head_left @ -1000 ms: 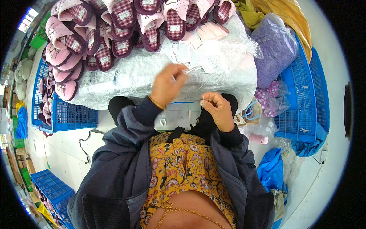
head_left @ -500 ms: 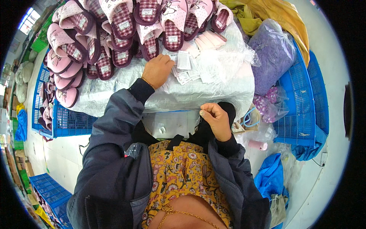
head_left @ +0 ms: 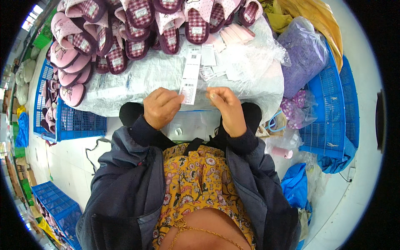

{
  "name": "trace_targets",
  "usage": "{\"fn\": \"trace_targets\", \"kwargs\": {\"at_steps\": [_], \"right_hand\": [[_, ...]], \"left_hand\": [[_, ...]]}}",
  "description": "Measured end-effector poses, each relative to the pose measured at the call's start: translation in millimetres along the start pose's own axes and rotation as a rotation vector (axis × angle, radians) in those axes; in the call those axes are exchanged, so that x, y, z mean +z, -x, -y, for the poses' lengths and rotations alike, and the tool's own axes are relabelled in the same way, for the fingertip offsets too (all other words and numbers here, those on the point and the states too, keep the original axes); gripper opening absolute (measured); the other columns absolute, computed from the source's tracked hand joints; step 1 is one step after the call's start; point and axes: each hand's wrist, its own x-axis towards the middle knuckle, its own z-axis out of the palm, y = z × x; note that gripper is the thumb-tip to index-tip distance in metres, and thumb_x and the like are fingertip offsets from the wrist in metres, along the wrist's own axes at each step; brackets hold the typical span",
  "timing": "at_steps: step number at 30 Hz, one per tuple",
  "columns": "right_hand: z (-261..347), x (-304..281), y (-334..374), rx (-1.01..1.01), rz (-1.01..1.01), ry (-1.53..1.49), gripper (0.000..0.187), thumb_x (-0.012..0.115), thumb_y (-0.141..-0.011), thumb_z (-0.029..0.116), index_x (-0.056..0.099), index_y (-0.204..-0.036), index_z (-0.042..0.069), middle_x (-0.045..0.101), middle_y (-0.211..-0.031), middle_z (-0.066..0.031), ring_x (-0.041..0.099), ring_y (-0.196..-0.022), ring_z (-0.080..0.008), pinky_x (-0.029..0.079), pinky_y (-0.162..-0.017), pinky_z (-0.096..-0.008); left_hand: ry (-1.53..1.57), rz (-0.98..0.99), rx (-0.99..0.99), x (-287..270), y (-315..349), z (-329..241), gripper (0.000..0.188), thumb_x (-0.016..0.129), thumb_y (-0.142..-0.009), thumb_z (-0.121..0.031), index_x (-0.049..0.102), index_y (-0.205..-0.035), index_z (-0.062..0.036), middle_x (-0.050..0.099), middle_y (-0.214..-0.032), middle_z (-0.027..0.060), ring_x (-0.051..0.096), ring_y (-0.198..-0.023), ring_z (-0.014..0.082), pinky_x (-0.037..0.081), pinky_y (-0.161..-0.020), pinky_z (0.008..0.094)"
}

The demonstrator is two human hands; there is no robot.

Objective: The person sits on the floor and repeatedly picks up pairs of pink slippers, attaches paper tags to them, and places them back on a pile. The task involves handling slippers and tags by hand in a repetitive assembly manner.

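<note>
Between the closed fingers of my left hand is the lower end of a long white printed label strip, which stretches away from me over the near part of the work surface. My right hand is just right of the strip, apart from it, thumb and forefinger pinched together. What that pinch holds, if anything, is too small to make out. Beyond the strip lie loose white tags and pale pink cards. Pink slippers with plaid insoles are piled along the far side and far left.
Crinkled clear plastic covers the work surface. Blue crates stand at its left and right. A bag of purple material leans at the right, beside yellow cloth. A pink roll lies on the floor.
My left hand has come back toward me from the tags by the slippers, now with the label strip in it. My right hand has moved slightly away from me, toward the strip.
</note>
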Motion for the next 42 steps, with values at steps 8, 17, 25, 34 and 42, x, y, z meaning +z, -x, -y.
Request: {"fn": "trace_targets", "kwargs": {"at_steps": [8,17,25,34,42], "right_hand": [[-24.1,35.4,-18.0,-0.028,-0.003,-0.054,0.016,0.065,-0.097,0.012,0.061,-0.105,-0.001,0.066,-0.094,-0.0013,0.058,-0.080,-0.0058,0.049,-0.073,-0.0227],[-17.9,45.1,-3.3,-0.221,-0.046,0.191,0.010,0.067,-0.093,0.006,0.064,-0.101,0.002,0.066,-0.100,-0.0034,0.060,-0.087,-0.0107,0.050,-0.075,-0.0250],[15.1,41.8,3.0,-0.876,-0.003,0.941,0.018,0.072,-0.080,0.004,0.067,-0.098,0.007,0.067,-0.115,-0.0071,0.062,-0.104,-0.0310,0.047,-0.091,-0.0413],[9.6,48.1,16.4,-0.636,0.039,0.662,0.015,0.068,-0.088,0.006,0.065,-0.102,0.004,0.070,-0.104,-0.0121,0.066,-0.095,-0.0320,0.053,-0.081,-0.0386],[8.6,46.5,21.3,-0.526,-0.074,0.608,0.014,0.067,-0.092,0.007,0.065,-0.105,0.003,0.069,-0.093,-0.0128,0.068,-0.078,-0.0239,0.053,-0.071,-0.0317]], "left_hand": [[0.324,0.120,-0.289,-15.3,31.2,-27.2,0.051,0.080,-0.068,-0.010,0.064,-0.116,-0.0042,0.062,-0.104,0.0076,0.061,-0.094,0.0210,0.050,-0.077,0.0326],[1.082,0.193,-1.126,13.9,34.7,-28.3,0.013,0.065,-0.094,-0.007,0.063,-0.105,-0.0009,0.066,-0.091,-0.0002,0.060,-0.082,0.0065,0.049,-0.077,0.0220],[1.007,0.112,-0.995,-0.2,27.7,-27.2,0.021,0.069,-0.089,-0.005,0.067,-0.109,0.0006,0.059,-0.086,-0.0012,0.052,-0.076,0.0059,0.043,-0.070,0.0219],[0.966,0.046,-0.695,2.8,29.2,-31.3,0.023,0.071,-0.086,-0.002,0.068,-0.109,-0.0009,0.058,-0.089,0.0021,0.052,-0.079,0.0110,0.043,-0.074,0.0250],[0.630,0.072,-0.713,-8.0,18.9,-25.9,0.022,0.065,-0.096,-0.013,0.064,-0.114,-0.0014,0.061,-0.098,-0.0012,0.055,-0.086,0.0052,0.045,-0.074,0.0206]]}}
